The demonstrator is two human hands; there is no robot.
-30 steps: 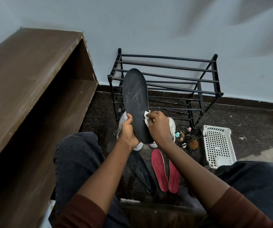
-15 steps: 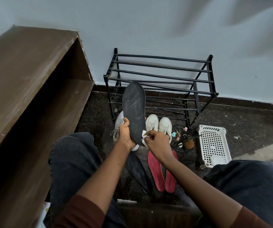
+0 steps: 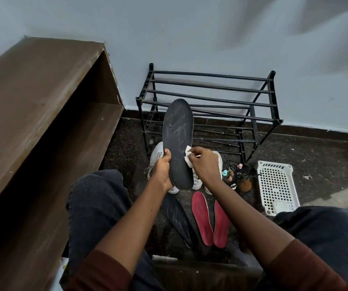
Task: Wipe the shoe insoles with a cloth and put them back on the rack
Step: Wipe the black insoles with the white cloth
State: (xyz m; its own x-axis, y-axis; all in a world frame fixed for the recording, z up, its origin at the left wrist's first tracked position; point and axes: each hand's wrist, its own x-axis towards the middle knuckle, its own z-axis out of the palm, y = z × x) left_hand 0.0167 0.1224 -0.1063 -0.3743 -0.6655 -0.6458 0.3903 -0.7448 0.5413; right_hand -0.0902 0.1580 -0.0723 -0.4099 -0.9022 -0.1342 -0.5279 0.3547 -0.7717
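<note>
Black insole (image 3: 177, 141), long, flat and oval with a scuffed matte face, stands upright in front of the black tube rack (image 3: 211, 95), held above the floor. The left hand (image 3: 163, 171) reaches up from below, its grip curled round the lower left edge. The right hand (image 3: 205, 162), knuckles up, pinches a crumpled white cloth (image 3: 187, 157) against the insole's right edge. Two red insoles (image 3: 202, 219) lie flat on the speckled floor.
</note>
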